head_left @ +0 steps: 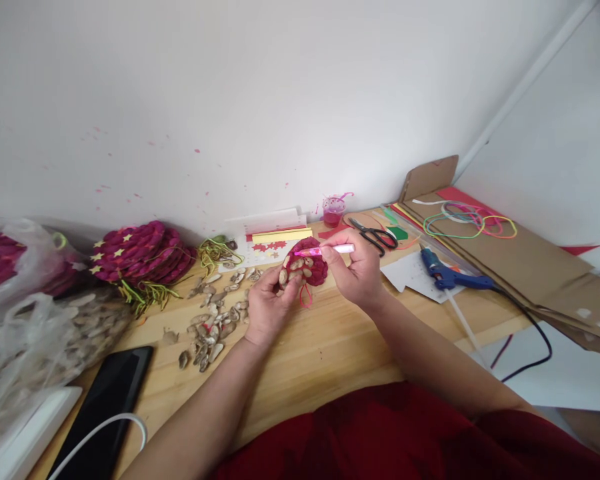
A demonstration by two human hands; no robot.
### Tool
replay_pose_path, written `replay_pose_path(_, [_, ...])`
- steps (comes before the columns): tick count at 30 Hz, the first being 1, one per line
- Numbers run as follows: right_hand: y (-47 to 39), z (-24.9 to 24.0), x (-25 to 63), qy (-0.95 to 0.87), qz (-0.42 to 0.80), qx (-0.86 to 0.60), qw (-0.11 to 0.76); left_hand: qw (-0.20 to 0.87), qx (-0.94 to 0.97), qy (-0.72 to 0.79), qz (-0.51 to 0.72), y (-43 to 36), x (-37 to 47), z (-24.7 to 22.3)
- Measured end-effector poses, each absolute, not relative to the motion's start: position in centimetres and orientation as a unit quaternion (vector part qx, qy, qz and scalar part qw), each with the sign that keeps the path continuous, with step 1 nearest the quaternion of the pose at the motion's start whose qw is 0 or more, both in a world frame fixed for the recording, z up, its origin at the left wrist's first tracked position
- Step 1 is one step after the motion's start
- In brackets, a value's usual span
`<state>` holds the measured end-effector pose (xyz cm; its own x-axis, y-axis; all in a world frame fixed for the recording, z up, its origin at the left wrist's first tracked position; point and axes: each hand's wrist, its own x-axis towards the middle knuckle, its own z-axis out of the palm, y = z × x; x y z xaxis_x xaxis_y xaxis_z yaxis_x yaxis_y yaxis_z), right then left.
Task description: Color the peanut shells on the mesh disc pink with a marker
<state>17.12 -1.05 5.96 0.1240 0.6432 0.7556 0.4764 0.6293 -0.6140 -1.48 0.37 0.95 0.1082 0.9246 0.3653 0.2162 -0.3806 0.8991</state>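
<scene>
My left hand [274,297] grips a round craft piece [317,270] covered in peanut shells, some painted magenta and some still bare tan. A red cord loop [306,297] hangs from its lower edge. Pinched in my right hand [355,272] is a paintbrush [336,249] with a white handle and pink-stained front, its tip against the shells on the piece. Loose peanut shell halves [213,327] lie scattered left of my left hand. Behind my hands stands a plastic cup of magenta paint [333,211].
Finished magenta rounds with gold stars [135,253] are stacked at left, beside a plastic bag of shells [90,327] and a black tablet [105,400]. On the right are scissors [375,235], a blue glue gun [455,277] with its cord, and cardboard [520,260] with coloured cords.
</scene>
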Motion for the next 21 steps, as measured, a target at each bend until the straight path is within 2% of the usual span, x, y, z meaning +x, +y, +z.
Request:
replay_pose_path(6, [-1.7, 6.5, 16.6, -0.670, 0.087, -0.388, 0.627, 0.306, 0.671, 0.429, 0.521, 0.4, -1.5, 1.0])
replay_pose_path(11, [-2.2, 6.9, 16.2, -0.708, 0.037, -0.384, 0.592, 0.263, 0.692, 0.422, 0.523, 0.4, -1.6, 1.1])
replay_pose_path(15, [-2.4, 7.1, 16.4, -0.702, -0.004, -0.385, 0.599, 0.245, 0.702, 0.411, 0.527, 0.3, -1.6, 1.2])
replay_pose_path(21, [-2.6, 7.1, 16.1, -0.723, 0.003, -0.379, 0.577, 0.241, 0.704, 0.407, 0.529, 0.4, -1.6, 1.3])
